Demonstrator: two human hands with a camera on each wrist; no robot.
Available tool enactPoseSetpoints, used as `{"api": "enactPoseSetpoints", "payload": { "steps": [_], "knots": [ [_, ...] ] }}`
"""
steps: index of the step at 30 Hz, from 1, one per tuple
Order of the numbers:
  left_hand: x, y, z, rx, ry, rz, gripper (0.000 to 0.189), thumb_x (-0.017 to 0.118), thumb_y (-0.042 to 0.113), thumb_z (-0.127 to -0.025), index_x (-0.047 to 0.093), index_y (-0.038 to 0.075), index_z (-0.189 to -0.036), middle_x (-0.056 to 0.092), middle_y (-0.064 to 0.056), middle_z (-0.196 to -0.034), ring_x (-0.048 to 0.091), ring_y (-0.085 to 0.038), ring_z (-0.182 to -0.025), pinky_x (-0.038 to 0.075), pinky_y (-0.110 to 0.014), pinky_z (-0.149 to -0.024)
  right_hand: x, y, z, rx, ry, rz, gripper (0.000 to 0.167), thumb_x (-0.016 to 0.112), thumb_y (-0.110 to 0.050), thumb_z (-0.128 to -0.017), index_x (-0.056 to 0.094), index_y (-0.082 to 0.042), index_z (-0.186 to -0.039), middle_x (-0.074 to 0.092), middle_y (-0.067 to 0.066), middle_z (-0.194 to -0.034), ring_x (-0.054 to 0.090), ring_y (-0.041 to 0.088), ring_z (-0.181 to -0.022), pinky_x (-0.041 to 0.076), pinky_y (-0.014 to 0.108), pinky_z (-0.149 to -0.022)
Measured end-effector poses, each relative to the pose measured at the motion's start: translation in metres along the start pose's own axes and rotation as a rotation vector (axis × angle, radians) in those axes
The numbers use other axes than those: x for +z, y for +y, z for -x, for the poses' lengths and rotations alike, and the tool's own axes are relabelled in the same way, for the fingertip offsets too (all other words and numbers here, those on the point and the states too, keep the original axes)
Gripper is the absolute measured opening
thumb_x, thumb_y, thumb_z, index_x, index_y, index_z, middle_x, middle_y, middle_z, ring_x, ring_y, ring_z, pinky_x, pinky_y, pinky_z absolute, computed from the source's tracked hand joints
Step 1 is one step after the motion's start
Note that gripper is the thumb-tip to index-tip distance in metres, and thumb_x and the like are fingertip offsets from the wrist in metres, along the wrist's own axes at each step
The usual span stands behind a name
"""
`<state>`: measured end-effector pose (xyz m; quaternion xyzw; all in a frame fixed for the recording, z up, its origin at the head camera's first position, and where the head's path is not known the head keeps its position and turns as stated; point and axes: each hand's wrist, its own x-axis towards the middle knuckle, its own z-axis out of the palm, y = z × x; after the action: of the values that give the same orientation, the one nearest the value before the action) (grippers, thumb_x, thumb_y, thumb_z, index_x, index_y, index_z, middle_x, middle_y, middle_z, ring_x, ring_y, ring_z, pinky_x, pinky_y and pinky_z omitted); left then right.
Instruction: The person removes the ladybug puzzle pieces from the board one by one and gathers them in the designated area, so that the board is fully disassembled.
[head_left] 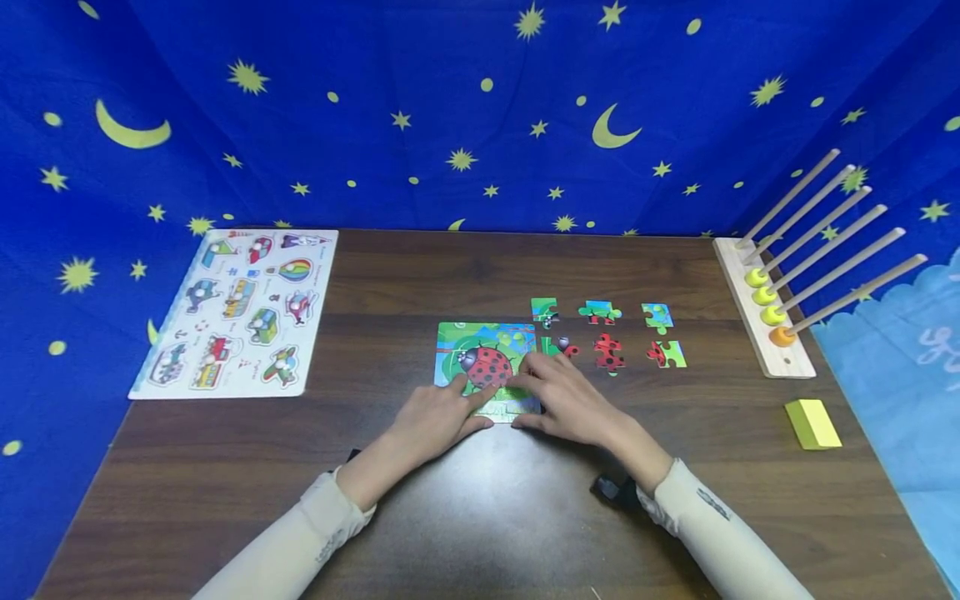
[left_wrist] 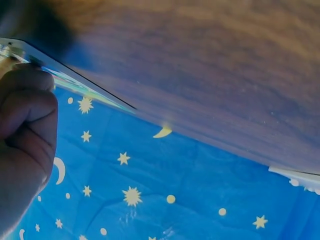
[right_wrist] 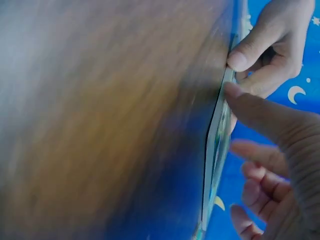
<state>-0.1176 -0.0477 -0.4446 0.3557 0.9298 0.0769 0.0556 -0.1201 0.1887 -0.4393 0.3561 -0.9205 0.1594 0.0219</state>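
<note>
A ladybug jigsaw board (head_left: 450, 335) lies flat on the table in the head view. My left hand (head_left: 433, 417) rests on its lower left part, index finger reaching over the picture and thumb at the near edge. On the lower right, my right hand (head_left: 572, 404) touches the board with bent fingertips, its thumb also at the near edge. The right wrist view shows the right thumb (right_wrist: 260, 110) against the board's rim and the other fingers loosely bent. Several loose jigsaw pieces (head_left: 609, 352) lie in two rows right of the board. Part of the picture is hidden under my hands.
A white vehicle puzzle board (head_left: 251, 333) is at the table's left back. At the right stands a wooden peg stand (head_left: 780, 362) with upright rods and beads, near a yellow block (head_left: 813, 425). A blue star-patterned curtain (head_left: 420, 100) hangs behind the table (head_left: 360, 533).
</note>
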Motion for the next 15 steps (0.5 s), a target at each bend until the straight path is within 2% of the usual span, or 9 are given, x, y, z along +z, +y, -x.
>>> {"api": "enactPoseSetpoints", "payload": {
  "steps": [6, 15],
  "knots": [
    [0.001, 0.0, -0.001, -0.008, -0.016, 0.019, 0.053, 0.052, 0.055, -0.098, 0.055, 0.029, -0.143, 0.063, -0.022, -0.128, 0.068, -0.025, -0.068, 0.05, -0.036, -0.053, -0.001, 0.006, 0.0, 0.067, -0.029, -0.089, 0.076, 0.085, -0.045, -0.075, 0.061, -0.007, -0.136, 0.053, 0.0, -0.095, 0.039, 0.009, -0.079, 0.031, 0.031, -0.076],
    [0.003, -0.002, 0.0, -0.001, 0.003, 0.018, 0.052, 0.053, 0.054, -0.098, 0.056, 0.028, -0.143, 0.063, -0.023, -0.128, 0.067, -0.024, -0.064, 0.049, -0.035, -0.052, -0.004, 0.012, 0.004, 0.107, -0.055, -0.044, 0.06, 0.084, -0.044, -0.077, 0.071, -0.006, -0.122, 0.05, -0.001, -0.094, 0.04, 0.012, -0.082, 0.031, 0.03, -0.074]
  ]
}}
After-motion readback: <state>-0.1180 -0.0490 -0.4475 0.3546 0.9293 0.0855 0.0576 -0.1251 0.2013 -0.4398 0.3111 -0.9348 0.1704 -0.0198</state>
